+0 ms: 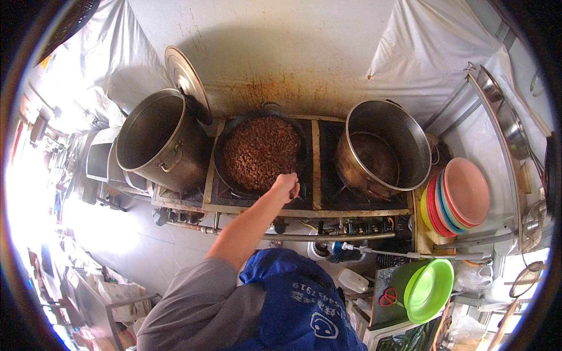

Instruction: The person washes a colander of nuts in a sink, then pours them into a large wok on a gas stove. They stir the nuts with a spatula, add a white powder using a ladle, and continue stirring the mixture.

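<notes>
A large dark wok [217, 163] on the middle burner of the stove holds a heap of small brown pieces of food [262, 151]. One hand [287, 186], at the end of an arm reaching up from the lower left, is closed around the handle of a utensil at the wok's lower right edge. The arm comes from the left shoulder, so I take it as my left hand. The utensil's head is hidden in or behind the food. My right hand is out of view; the blue apron [294, 302] fills the space below.
Deep metal pots stand left [175, 164] and right [386, 180] of the wok, with a round lid [189, 79] leaning behind the left one. Stacked colourful basins [467, 191] stand at right. Lower right are a green basin [432, 291] and red-handled scissors [388, 297]. A pipe [325, 237] runs along the stove front.
</notes>
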{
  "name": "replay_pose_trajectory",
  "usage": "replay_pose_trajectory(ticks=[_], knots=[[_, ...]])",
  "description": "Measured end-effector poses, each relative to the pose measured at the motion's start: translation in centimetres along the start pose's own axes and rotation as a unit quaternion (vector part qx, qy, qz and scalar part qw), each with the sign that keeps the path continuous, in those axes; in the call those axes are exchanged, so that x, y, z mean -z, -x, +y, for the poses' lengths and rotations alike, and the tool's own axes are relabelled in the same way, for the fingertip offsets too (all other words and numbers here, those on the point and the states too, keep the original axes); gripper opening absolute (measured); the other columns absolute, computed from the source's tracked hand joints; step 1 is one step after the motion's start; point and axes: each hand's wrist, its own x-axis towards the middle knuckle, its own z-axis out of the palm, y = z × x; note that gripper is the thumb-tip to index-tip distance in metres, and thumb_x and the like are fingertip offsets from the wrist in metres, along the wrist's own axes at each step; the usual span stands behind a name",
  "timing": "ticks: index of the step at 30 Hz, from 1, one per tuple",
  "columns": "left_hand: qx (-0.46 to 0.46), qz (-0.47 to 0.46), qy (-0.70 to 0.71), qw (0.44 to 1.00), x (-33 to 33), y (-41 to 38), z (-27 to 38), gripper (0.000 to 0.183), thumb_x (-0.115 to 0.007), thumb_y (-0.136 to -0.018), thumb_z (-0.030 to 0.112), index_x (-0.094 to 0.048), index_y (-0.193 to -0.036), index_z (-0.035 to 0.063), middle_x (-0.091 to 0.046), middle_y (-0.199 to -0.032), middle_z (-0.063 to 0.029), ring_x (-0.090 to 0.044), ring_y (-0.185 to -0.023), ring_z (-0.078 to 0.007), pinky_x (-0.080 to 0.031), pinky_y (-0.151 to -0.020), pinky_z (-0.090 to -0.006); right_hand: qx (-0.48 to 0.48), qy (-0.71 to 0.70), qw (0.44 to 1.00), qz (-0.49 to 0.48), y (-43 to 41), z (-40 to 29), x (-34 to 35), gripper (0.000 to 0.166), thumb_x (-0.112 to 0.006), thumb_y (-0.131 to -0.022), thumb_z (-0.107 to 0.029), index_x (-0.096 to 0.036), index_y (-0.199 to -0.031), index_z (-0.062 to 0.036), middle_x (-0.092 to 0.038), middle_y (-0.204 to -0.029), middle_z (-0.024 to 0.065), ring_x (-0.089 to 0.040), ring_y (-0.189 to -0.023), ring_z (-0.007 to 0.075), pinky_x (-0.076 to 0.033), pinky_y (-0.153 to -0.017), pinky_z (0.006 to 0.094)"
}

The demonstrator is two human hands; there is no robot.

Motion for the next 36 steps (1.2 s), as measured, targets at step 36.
replay_pose_trajectory(ticks=[36], knots=[[-0.089,0.009,-0.621,0.778,21.8,16.4,15.3,0.028,-0.057,-0.094,0.029,-0.063,-0.109,0.0063,-0.064,-0.073,-0.0075,-0.062,-0.063,-0.0177,-0.051,-0.061,-0.0321,-0.071,-0.108,0.991,0.019,2.2,-6.7,-2.8,0.033,-0.075,-0.078,-0.013,-0.062,-0.106,0.0003,-0.067,-0.091,0.0117,-0.061,-0.071,0.0266,-0.048,-0.064,0.0390]])
